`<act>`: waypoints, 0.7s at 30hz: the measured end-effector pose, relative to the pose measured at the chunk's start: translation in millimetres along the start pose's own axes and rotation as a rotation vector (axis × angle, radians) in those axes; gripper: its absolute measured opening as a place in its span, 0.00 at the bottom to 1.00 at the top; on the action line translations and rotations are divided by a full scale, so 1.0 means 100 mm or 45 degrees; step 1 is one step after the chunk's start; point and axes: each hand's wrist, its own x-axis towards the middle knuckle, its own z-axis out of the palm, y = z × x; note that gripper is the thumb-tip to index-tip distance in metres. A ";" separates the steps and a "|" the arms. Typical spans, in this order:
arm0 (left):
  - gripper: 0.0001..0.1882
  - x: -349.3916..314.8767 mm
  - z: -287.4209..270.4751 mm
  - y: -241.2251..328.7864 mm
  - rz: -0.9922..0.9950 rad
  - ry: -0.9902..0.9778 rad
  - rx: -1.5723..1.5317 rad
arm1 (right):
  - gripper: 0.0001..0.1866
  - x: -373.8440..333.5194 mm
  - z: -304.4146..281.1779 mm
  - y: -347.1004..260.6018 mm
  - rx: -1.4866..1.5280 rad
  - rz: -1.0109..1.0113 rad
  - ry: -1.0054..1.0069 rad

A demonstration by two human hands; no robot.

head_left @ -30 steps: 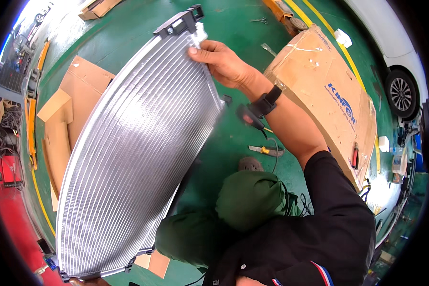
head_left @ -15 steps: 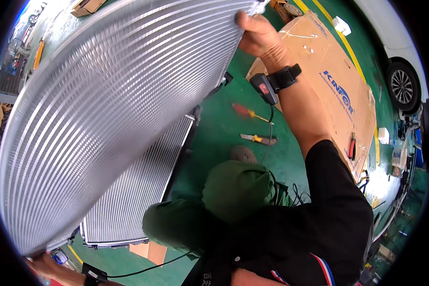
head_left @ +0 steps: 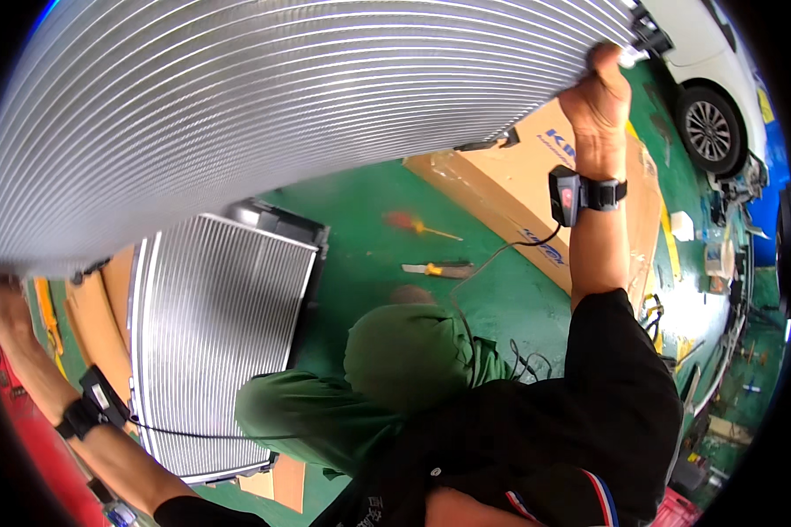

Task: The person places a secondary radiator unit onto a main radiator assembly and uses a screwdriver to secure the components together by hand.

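A large silver radiator core point(head_left: 281, 114), ridged with fine parallel rows, hangs raised and tilted across the upper view. My right hand point(head_left: 599, 98) grips its right end near a black fitting, thumb over the edge. At the far left my left hand point(head_left: 4, 303) holds the opposite lower corner; most of its fingers are hidden by the radiator. Below, a second radiator point(head_left: 224, 325) with a black end tank lies beside my bent knees, partly covered by the raised one.
On the green floor lie a screwdriver point(head_left: 422, 226) with a blurred red handle and a utility knife point(head_left: 438, 270). A big flat cardboard box point(head_left: 536, 184) lies to the right, before a white car point(head_left: 721, 53). Cables run from both wrist devices. More cardboard point(head_left: 97, 316) lies left.
Both hands have swung the raised radiator up and to the right, turning it flatter across the view. More of the lower radiator and my left forearm now shows.
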 end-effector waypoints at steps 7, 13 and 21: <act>0.43 0.30 1.35 -0.40 -0.275 0.124 -0.353 | 0.32 -0.50 0.35 -1.02 -0.349 -0.284 0.178; 0.51 0.42 2.25 -0.71 -0.395 -0.172 -0.833 | 0.32 -1.01 -0.10 -1.91 -0.567 -0.517 0.351; 0.35 0.67 3.03 -1.45 -0.821 -0.466 -0.896 | 0.23 -1.29 0.99 -1.62 -1.408 -0.950 -0.320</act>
